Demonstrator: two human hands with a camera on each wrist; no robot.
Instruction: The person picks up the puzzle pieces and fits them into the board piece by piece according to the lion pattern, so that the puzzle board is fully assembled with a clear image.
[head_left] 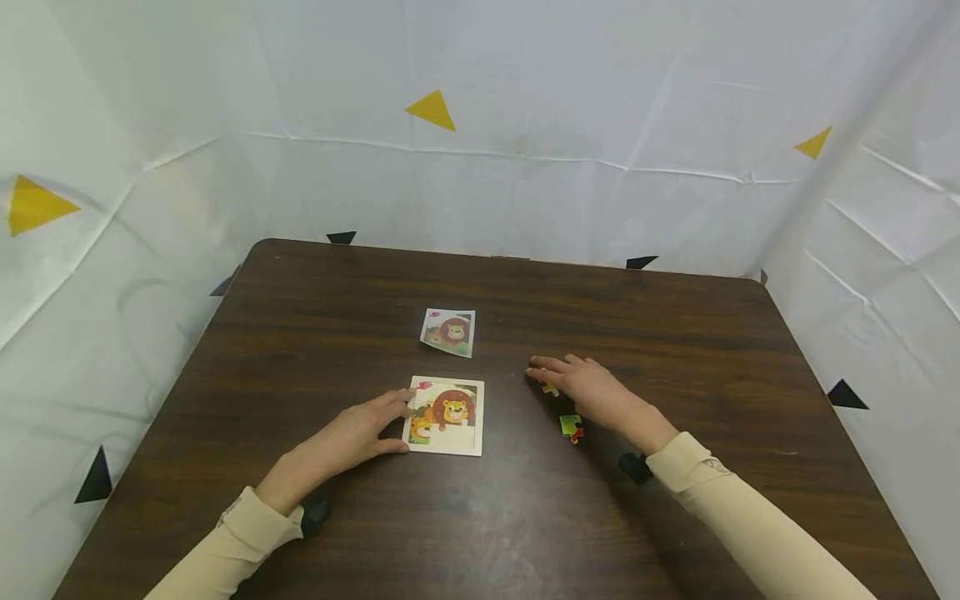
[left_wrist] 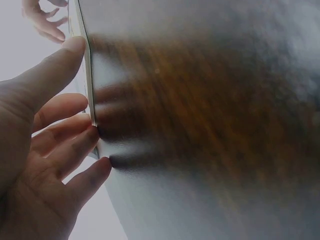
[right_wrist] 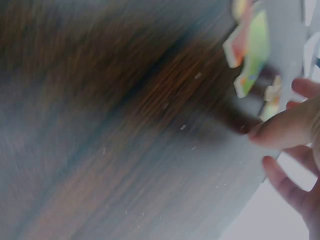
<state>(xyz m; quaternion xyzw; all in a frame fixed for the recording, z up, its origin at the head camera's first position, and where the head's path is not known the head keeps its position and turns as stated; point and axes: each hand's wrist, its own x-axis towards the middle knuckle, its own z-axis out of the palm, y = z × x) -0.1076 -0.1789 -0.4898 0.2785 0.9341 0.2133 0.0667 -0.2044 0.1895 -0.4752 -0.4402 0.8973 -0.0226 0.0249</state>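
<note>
A square lion jigsaw puzzle [head_left: 459, 440] in a pale tray lies on the table; its lower right part shows bare pale board. My left hand [head_left: 362, 431] touches the tray's left edge, thumb at the near corner. In the left wrist view, the thumb and fingertips [left_wrist: 102, 167] of that hand lie along the tray's edge. My right hand [head_left: 596, 393] hovers over a yellowish puzzle piece [head_left: 551, 389], partly hidden under its fingers. The right wrist view shows its thumb [right_wrist: 280, 131] apart from the other fingers. Nearer the wrist lies a green and red piece [head_left: 571, 426].
Beyond the tray lies a paper picture [head_left: 450, 331] of the same lion, one corner curled. The dark wood table [head_left: 360, 317] has rounded far corners. White sheeting [head_left: 525, 75] with yellow and black triangles stands around it.
</note>
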